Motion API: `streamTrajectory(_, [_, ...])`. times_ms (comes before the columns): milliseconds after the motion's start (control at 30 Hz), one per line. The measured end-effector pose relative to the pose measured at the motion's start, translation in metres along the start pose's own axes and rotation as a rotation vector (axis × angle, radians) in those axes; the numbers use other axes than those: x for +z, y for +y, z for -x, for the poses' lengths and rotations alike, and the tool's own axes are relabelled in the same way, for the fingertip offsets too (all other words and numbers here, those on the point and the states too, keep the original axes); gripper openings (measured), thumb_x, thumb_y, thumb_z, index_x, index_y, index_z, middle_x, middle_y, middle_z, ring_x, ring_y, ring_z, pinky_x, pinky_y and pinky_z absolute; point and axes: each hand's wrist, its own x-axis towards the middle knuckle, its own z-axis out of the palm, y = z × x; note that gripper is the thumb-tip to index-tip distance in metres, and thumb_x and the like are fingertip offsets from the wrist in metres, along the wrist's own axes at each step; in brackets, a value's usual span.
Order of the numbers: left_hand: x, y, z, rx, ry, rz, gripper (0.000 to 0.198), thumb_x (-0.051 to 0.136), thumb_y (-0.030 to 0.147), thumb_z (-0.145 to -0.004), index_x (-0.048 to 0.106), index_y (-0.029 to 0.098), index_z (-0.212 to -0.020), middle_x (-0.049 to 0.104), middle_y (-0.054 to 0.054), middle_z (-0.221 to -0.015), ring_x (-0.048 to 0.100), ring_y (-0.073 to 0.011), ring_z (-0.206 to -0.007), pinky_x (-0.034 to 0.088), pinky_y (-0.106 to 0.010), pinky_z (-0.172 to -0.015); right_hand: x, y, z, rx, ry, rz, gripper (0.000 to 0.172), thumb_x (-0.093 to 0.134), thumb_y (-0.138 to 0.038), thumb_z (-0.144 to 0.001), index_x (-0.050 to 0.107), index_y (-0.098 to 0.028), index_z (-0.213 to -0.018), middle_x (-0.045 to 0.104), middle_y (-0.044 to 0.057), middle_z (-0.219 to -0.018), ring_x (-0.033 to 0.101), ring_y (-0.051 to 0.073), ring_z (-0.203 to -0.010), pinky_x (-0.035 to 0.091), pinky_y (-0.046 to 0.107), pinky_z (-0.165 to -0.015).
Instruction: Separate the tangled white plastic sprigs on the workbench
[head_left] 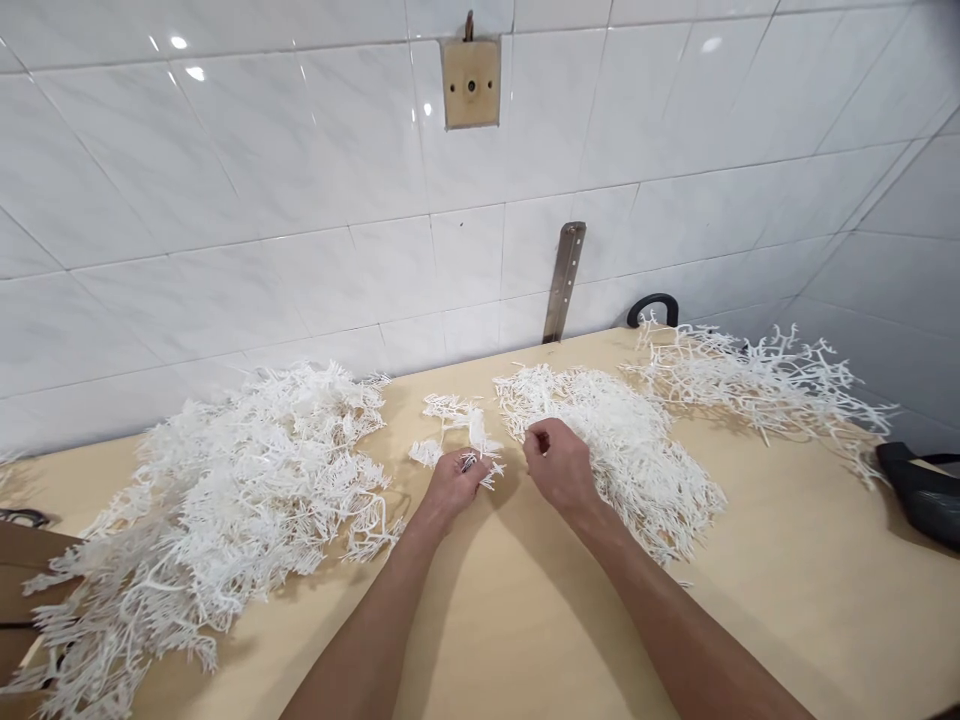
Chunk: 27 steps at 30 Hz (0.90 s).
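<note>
My left hand (456,482) is closed on a small white plastic sprig (457,422) that lies on the wooden table (525,600), and something small and metallic shows between its fingers. My right hand (559,465) is closed in a pinch at the near left edge of the middle pile of white plastic branch pieces (615,450). The two hands are a short gap apart at the table's middle. What the right fingers pinch is too small to name.
A large heap of white plastic branches (217,510) covers the left of the table. Sparser, stripped white branch frames (757,380) lie at the back right. A black object (922,495) sits at the right edge. White tiled wall (300,200) runs behind, with a metal bracket (564,280).
</note>
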Motion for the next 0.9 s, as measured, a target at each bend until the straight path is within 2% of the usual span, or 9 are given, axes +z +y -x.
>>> streamTrajectory(133, [-0.001,-0.002,-0.002,0.005,0.023,-0.032,0.041,0.066,0.055,-0.074,0.048,0.020,-0.062,0.044,0.005,-0.045,0.039,-0.0088,-0.039,0.028,-0.021,-0.041,-0.018,0.002,-0.009,0.309,0.028,-0.285,0.017,0.059,-0.035,-0.084,0.061,-0.018,-0.087,0.064,0.002,-0.068,0.062,0.015,-0.055,0.050,0.027,-0.051])
streamTrajectory(267, [-0.003,-0.004,-0.002,0.021,0.031,-0.035,0.040,0.067,0.054,-0.074,0.052,0.019,-0.063,0.048,0.004,-0.046,0.041,-0.0085,-0.040,0.029,-0.021,-0.042,-0.039,0.013,-0.025,0.525,0.115,-0.887,0.024,0.077,-0.033,-0.072,0.060,-0.019,-0.083,0.066,0.002,-0.079,0.059,0.009,-0.055,0.053,0.021,-0.048])
streamTrajectory(333, [-0.004,-0.005,-0.003,0.030,0.026,-0.039,0.039,0.067,0.054,-0.075,0.053,0.018,-0.064,0.049,0.004,-0.046,0.040,-0.0082,-0.040,0.028,-0.021,-0.042,-0.049,0.019,-0.034,0.595,0.075,-1.166,0.029,0.080,-0.036,-0.070,0.060,-0.019,-0.084,0.065,0.001,-0.079,0.055,0.006,-0.054,0.051,0.016,-0.046])
streamTrajectory(400, [-0.005,-0.005,-0.003,0.039,0.008,-0.036,0.039,0.066,0.054,-0.076,0.054,0.018,-0.064,0.049,0.003,-0.046,0.040,-0.0082,-0.040,0.027,-0.021,-0.042,-0.055,0.021,-0.038,0.625,0.001,-1.283,0.032,0.076,-0.047,-0.075,0.061,-0.020,-0.086,0.062,-0.001,-0.073,0.050,0.005,-0.050,0.048,0.014,-0.040])
streamTrajectory(500, [-0.005,-0.005,-0.004,0.033,-0.020,-0.024,0.041,0.066,0.055,-0.076,0.055,0.018,-0.064,0.049,0.003,-0.046,0.041,-0.0086,-0.040,0.026,-0.021,-0.041,-0.051,0.012,-0.031,0.596,-0.119,-1.180,0.035,0.073,-0.052,-0.077,0.062,-0.020,-0.086,0.062,-0.002,-0.070,0.049,0.006,-0.048,0.045,0.016,-0.039])
streamTrajectory(567, [-0.005,-0.004,-0.003,0.036,-0.015,-0.033,0.041,0.066,0.056,-0.076,0.054,0.018,-0.063,0.049,0.003,-0.046,0.041,-0.0087,-0.040,0.027,-0.021,-0.041,-0.040,0.003,-0.021,0.528,-0.244,-0.963,0.033,0.074,-0.050,-0.077,0.063,-0.019,-0.084,0.065,-0.001,-0.072,0.053,0.008,-0.049,0.047,0.019,-0.042])
streamTrajectory(667, [-0.002,-0.004,-0.002,0.062,0.023,-0.063,0.041,0.066,0.055,-0.076,0.053,0.018,-0.064,0.049,0.004,-0.046,0.042,-0.0088,-0.040,0.030,-0.021,-0.041,-0.021,-0.008,-0.005,0.398,-0.432,-0.578,0.032,0.066,-0.049,-0.083,0.065,-0.018,-0.081,0.061,-0.002,-0.060,0.056,0.010,-0.043,0.047,0.022,-0.044])
streamTrajectory(767, [0.000,-0.006,-0.003,0.092,0.050,-0.082,0.038,0.065,0.052,-0.078,0.053,0.019,-0.064,0.049,0.004,-0.047,0.043,-0.0090,-0.040,0.033,-0.021,-0.043,-0.008,-0.012,0.006,0.342,-0.507,-0.386,0.027,0.061,-0.044,-0.084,0.066,-0.018,-0.082,0.061,-0.003,-0.060,0.057,0.010,-0.040,0.046,0.022,-0.042])
streamTrajectory(900, [0.001,-0.008,-0.004,0.130,0.051,-0.116,0.037,0.063,0.050,-0.079,0.054,0.019,-0.062,0.050,0.003,-0.050,0.047,-0.0102,-0.043,0.037,-0.022,-0.044,-0.001,-0.012,0.010,0.371,-0.536,-0.305,0.026,0.059,-0.043,-0.084,0.068,-0.018,-0.082,0.064,-0.002,-0.061,0.061,0.012,-0.040,0.044,0.021,-0.040])
